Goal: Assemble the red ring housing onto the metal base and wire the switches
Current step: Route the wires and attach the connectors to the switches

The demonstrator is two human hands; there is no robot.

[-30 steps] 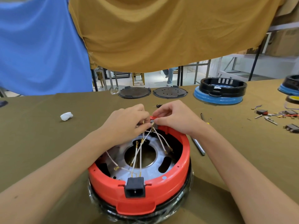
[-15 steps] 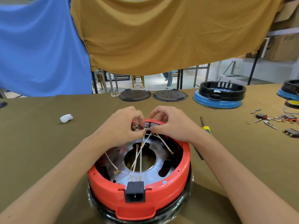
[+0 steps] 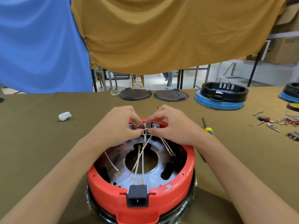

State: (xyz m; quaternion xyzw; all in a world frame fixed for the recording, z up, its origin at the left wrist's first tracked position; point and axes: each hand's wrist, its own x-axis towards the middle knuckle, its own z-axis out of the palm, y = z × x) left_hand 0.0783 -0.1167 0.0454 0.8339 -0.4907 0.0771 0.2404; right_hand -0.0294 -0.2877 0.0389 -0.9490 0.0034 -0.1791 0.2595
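The red ring housing sits on the metal base in front of me, with a black power socket at its near rim. Grey switches with brass tabs line the far inner wall. Several white wires with gold terminals run up from the base to my fingers. My left hand and my right hand meet at the far rim, each pinching the gathered wire ends just below the switches.
A yellow-handled screwdriver lies right of the housing. Loose switches and terminals are scattered at far right. Two dark round plates, a black ring on a blue base and a white wad sit farther out.
Both hands have shifted slightly back from the switches, uncovering them, and now pinch the wire ends together lower down. The housing has not moved.
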